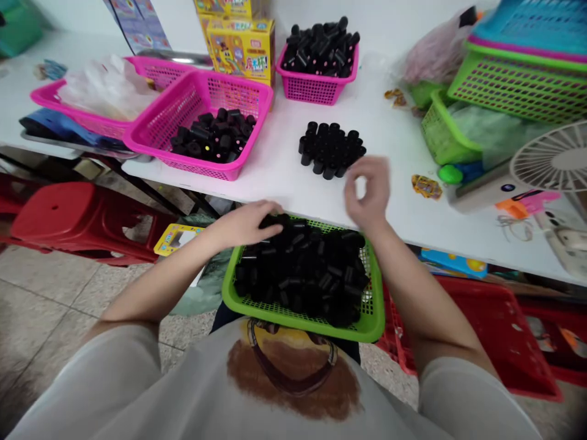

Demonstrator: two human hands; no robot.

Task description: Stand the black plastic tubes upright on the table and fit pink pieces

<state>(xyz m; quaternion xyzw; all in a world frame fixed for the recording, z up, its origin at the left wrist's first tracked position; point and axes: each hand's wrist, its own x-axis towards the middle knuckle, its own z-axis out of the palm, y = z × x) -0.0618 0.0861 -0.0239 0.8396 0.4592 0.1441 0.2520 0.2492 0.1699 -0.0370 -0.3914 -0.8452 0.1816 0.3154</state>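
Observation:
My left hand [257,223] is at the far left corner of a green basket [302,319], its fingers and thumb apart over the black parts. Many short black plastic cylinders [307,269] fill this basket, which rests at my lap. My right hand [370,188], blurred, is above the table edge with thumb and forefinger meeting in a ring. Nothing shows between those fingertips. Just beyond it, a tight cluster of black cylinders [331,146] stands upright on the white table [284,156].
A pink basket [197,113] of black pieces lies left, and another pink basket [316,91] behind. Yellow boxes [241,52] stand between them. To the right are a white fan [495,183] and green baskets [518,85]. A red stool [92,220] is at lower left.

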